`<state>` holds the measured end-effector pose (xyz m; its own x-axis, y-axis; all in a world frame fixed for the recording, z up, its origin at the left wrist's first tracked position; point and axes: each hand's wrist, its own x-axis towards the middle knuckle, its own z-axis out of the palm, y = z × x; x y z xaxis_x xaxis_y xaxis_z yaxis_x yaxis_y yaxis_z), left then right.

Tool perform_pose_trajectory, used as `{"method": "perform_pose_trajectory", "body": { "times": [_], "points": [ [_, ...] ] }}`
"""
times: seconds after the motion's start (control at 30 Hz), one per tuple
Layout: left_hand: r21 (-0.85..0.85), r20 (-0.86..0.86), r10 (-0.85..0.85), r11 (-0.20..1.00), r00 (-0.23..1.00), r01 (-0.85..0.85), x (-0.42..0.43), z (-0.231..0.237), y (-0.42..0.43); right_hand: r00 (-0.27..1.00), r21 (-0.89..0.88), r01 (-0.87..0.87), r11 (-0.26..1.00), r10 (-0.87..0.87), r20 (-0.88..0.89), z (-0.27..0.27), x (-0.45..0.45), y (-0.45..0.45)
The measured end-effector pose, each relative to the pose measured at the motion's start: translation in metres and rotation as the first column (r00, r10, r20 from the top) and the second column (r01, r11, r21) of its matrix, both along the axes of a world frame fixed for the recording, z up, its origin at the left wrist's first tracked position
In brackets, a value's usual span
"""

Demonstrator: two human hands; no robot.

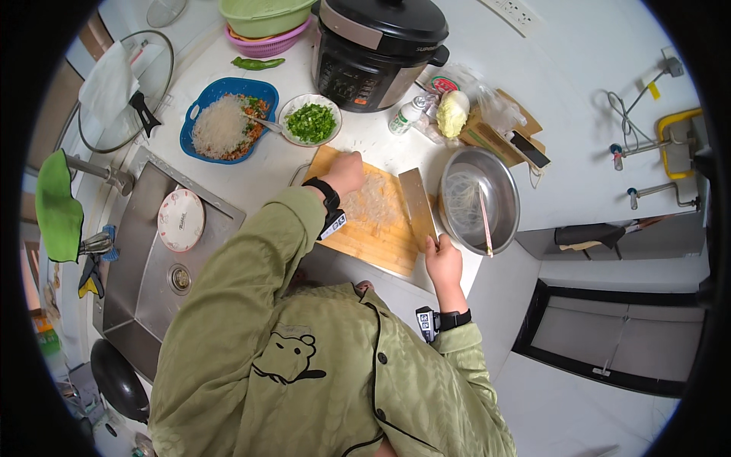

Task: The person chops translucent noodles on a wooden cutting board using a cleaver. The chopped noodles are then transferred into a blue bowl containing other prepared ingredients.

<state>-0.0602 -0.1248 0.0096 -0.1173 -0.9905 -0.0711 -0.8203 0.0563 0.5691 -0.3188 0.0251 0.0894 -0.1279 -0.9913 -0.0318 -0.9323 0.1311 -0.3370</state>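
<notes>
My right hand [444,261] is closed around the handle of a cleaver [418,205], whose broad blade lies along the right part of a wooden cutting board [394,257]. Chopped translucent noodles [372,200] are spread over the middle of the board. At the board's upper left is my left hand [345,172], its fingers bent; whether it holds anything is hidden. Just right of the board, a steel bowl [510,228] holds long glass noodles [464,197] in liquid, with chopsticks [486,223] leaning in it.
A blue basket [188,140] of noodles and chopped filling, a plate of chopped greens [310,123] and a pressure cooker [365,63] stand behind the board. Napa cabbage [453,114] and a white bottle [406,115] are at back right. A sink [154,297] holding a dish [181,220] lies left.
</notes>
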Motion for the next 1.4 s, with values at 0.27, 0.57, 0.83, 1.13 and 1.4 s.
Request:
{"method": "perform_pose_trajectory", "body": {
  "times": [0.27,0.57,0.83,1.13,1.4],
  "points": [
    [-0.003,-0.001,-0.31,0.951,0.951,0.31,-0.037,0.001,-0.006,0.999,0.024,0.05,0.998,-0.05,0.018,-0.007,-0.007,0.009],
    [-0.067,0.1,-0.434,0.895,0.896,0.441,-0.057,0.006,0.008,0.996,0.03,0.08,0.996,-0.082,0.045,-0.013,-0.007,0.021],
    [-0.071,0.276,-0.463,0.864,0.842,0.499,-0.046,0.025,0.061,0.991,-0.002,0.101,0.995,-0.101,0.086,-0.011,-0.012,0.031],
    [-0.135,0.136,-0.383,0.907,0.914,0.4,-0.055,0.035,0.044,0.965,-0.078,0.153,0.985,-0.132,0.228,-0.015,-0.009,0.034],
    [0.068,0.333,-0.356,0.933,0.873,0.354,-0.087,0.015,0.034,0.964,-0.057,0.157,0.986,-0.14,0.227,-0.017,-0.012,0.04]
  ]
}}
